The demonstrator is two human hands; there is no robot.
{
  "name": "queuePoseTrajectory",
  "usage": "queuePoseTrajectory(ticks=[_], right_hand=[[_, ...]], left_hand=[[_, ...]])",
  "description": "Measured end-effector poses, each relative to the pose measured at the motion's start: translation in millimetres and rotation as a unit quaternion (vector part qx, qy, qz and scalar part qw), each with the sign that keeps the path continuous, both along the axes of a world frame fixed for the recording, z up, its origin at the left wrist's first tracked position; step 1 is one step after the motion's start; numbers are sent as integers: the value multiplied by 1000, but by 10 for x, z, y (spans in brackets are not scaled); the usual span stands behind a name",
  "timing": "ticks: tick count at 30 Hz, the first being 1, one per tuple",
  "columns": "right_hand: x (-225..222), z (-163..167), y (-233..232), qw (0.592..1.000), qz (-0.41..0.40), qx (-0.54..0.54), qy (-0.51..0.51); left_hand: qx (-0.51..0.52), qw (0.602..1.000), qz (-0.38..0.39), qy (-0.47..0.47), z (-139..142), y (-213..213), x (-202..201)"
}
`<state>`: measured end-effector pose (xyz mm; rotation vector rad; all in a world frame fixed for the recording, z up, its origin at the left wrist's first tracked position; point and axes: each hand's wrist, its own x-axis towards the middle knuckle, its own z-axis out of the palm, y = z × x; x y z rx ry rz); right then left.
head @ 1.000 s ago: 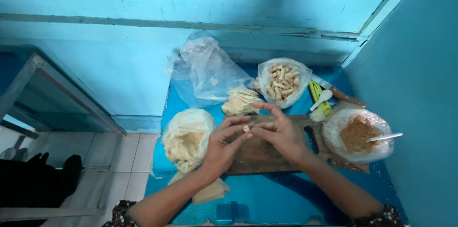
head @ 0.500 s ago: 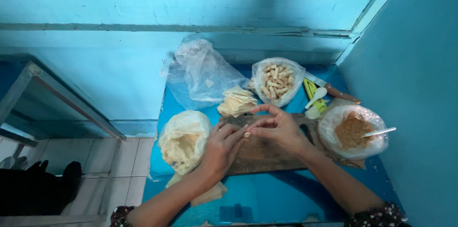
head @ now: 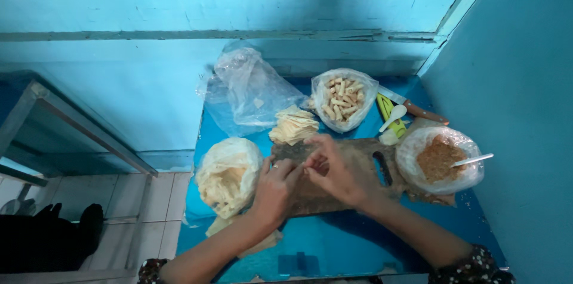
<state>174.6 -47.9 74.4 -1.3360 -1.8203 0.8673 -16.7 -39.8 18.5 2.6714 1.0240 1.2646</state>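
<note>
1. My left hand (head: 276,187) and right hand (head: 334,170) meet fingertip to fingertip over a dark wooden cutting board (head: 358,156) on a blue table (head: 358,248)
2. My fingers are curled narrow and pinched together; whether they hold something small I cannot tell, it is hidden
3. Just above the board lies a stack of pale wrapper squares (head: 293,124)
4. Left of my hands sits a bag of pale wrappers (head: 227,173)
5. Behind are a bag of rolled pieces (head: 343,100) and an empty clear bag (head: 250,90)
6. Right of the board stands a lined bowl of brown filling (head: 439,159) with a spoon (head: 473,159)

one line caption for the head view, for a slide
Both hands, left hand and right hand, meet over a wooden board among bagged food.
</note>
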Motion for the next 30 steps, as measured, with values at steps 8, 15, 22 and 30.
queuePoseTrajectory(ticks=[8, 15, 22, 30], right_hand=[[359, 60, 317, 957, 98, -48, 270], [218, -151, 114, 983, 115, 112, 87], [47, -104, 47, 967, 95, 225, 65], [-3, 17, 33, 984, 39, 169, -27]], left_hand=[[-610, 652, -149, -425, -135, 305, -85], [-662, 513, -168, -520, -133, 296, -76], [-642, 522, -161, -538, -214, 259, -42], [-647, 545, -130, -518, -130, 173, 41]])
